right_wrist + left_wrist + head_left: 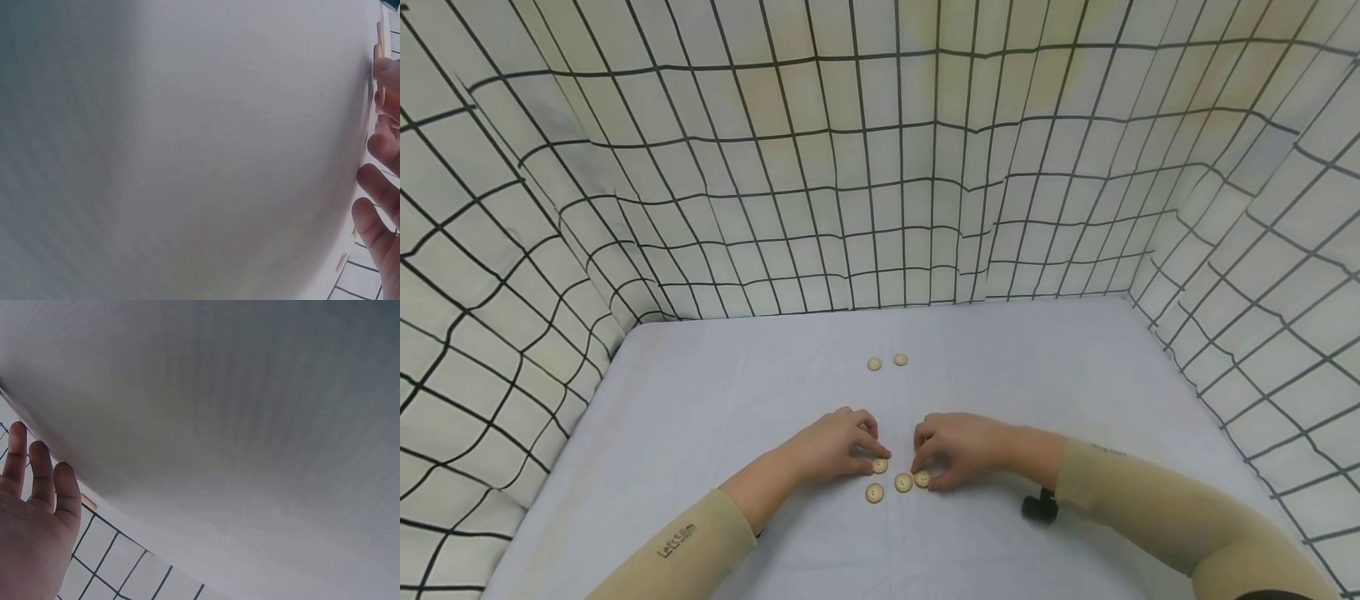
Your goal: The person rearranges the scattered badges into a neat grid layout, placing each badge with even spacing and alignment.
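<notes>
My left hand [838,443] pinches a small round wooden disc [880,465] flat on the white table, index finger and thumb at its edges. With thumb and index finger, my right hand [966,446] pinches another wooden disc [922,478]. Touching that one on its left is a third disc [903,482]. One more disc [874,493] lies just below the left hand's disc. Each has a ring near its rim and a small mark in the middle. In the right wrist view the pinched disc [382,94] shows edge-on; the left wrist view shows several left fingers [42,472].
Farther back on the white tabletop [760,358] lie two more discs, a left one [874,364] and a right one [900,359]. White cloth walls with a black grid [880,167] stand behind and at both sides. A black wrist mount [1040,506] hangs under the right forearm.
</notes>
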Tool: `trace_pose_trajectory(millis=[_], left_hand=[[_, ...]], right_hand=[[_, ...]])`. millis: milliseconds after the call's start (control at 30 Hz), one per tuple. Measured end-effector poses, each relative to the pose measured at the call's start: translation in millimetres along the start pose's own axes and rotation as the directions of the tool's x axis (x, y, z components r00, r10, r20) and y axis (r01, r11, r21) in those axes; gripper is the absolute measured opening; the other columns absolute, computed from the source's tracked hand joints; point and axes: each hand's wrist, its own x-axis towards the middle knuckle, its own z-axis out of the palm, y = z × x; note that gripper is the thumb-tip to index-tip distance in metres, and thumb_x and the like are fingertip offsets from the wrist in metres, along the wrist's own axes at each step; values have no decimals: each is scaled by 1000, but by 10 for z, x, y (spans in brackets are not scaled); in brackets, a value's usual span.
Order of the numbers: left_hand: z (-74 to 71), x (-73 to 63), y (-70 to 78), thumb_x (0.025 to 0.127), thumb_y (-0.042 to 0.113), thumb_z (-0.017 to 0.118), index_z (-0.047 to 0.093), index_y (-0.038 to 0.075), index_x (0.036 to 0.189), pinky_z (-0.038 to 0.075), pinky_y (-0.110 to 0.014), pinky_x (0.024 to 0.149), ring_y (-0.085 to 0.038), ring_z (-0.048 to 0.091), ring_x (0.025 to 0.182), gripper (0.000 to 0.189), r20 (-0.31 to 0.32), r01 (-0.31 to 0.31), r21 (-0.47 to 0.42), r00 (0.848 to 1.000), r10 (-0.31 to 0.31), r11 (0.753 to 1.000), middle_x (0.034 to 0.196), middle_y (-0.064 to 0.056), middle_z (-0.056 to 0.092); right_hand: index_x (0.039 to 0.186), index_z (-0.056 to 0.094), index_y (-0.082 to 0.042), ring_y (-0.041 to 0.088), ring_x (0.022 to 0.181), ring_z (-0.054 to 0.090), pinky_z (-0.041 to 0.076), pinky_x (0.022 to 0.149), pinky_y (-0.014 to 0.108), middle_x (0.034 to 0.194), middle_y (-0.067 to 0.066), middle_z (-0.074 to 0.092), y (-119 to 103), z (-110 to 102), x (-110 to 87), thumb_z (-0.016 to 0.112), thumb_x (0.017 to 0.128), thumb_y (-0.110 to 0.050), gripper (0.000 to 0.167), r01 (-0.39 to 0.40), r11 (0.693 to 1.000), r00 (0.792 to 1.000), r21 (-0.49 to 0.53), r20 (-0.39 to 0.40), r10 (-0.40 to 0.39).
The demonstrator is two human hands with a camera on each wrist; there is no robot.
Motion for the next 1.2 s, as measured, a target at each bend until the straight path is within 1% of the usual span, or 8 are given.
trace_pose_trajectory(millis=[200, 333, 633, 867, 1033, 1200], left_hand=[[-1, -2, 9, 85, 35, 78, 76, 38, 113, 42, -29, 80, -9, 45, 94, 28, -2, 5, 11, 1000, -5, 1000, 112, 13, 55], [-5, -7, 10, 85, 35, 78, 76, 38, 113, 42, -29, 81, -9, 45, 95, 28, -3, -1, 9, 1000, 1, 1000, 112, 13, 55], [-5, -14, 1, 85, 34, 78, 76, 38, 113, 42, -29, 81, -8, 46, 95, 28, -6, -12, -3, 1000, 12, 1000, 112, 15, 55], [-15, -9, 4, 85, 35, 78, 76, 38, 113, 43, -28, 80, -8, 45, 94, 28, -2, -10, -2, 1000, 10, 1000, 111, 14, 55], [-17, -7, 7, 85, 35, 78, 76, 38, 113, 42, -27, 79, -8, 45, 93, 28, -3, -13, 3, 1000, 13, 1000, 111, 14, 55], [-18, -9, 12, 85, 34, 78, 76, 37, 113, 43, -27, 80, -8, 46, 94, 28, -3, -13, -3, 1000, 13, 1000, 111, 14, 55]], right_hand=[[106, 77, -33, 3, 89, 50, 44, 79, 17, 100, -14, 57, 30, 5, -11, 75, 86, -38, 20, -9, 1000, 1000, -1, -22, 9], [105, 77, -33, 3, 89, 50, 43, 79, 17, 99, -14, 56, 46, 2, -10, 75, 87, -38, 19, -7, 1000, 1000, -4, -24, 7], [104, 76, -31, 4, 88, 49, 44, 78, 19, 97, -14, 55, 111, -39, -7, 75, 86, -37, 19, -36, 999, 999, -8, -30, 35], [104, 75, -33, 6, 90, 49, 45, 79, 22, 98, -15, 54, 208, -80, -16, 75, 86, -38, 19, -108, 994, 993, 2, -45, 108], [102, 75, -31, 6, 89, 49, 46, 79, 23, 97, -13, 54, 304, -99, -24, 77, 83, -36, 20, -120, 993, 989, -11, -84, 119], [104, 75, -30, 7, 90, 50, 46, 81, 26, 98, -12, 55, 401, -120, -18, 75, 84, -37, 21, -157, 988, 984, -6, -91, 156]])
